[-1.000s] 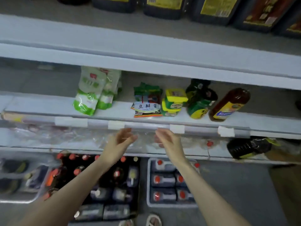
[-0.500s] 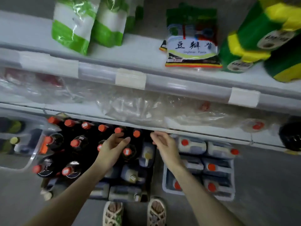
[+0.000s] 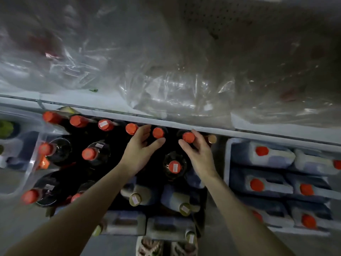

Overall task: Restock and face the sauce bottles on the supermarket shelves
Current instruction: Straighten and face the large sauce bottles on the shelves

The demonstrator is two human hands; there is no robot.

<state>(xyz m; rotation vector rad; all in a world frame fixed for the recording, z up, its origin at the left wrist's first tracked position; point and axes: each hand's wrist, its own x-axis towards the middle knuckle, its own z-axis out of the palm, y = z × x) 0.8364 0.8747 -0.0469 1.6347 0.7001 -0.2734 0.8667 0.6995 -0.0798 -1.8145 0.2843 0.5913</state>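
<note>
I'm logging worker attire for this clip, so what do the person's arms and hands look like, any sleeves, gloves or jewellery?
The left forearm and right forearm are bare to the frame's edge, no sleeve in view. The left hand and right hand wear no gloves, and no ring, watch or bracelet shows.

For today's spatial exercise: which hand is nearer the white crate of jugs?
Right. The right hand is just beside the white crate; the left hand is farther left, over dark bottles.

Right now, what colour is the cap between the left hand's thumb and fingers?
Orange-red; the cap shows best in the head view.
</note>
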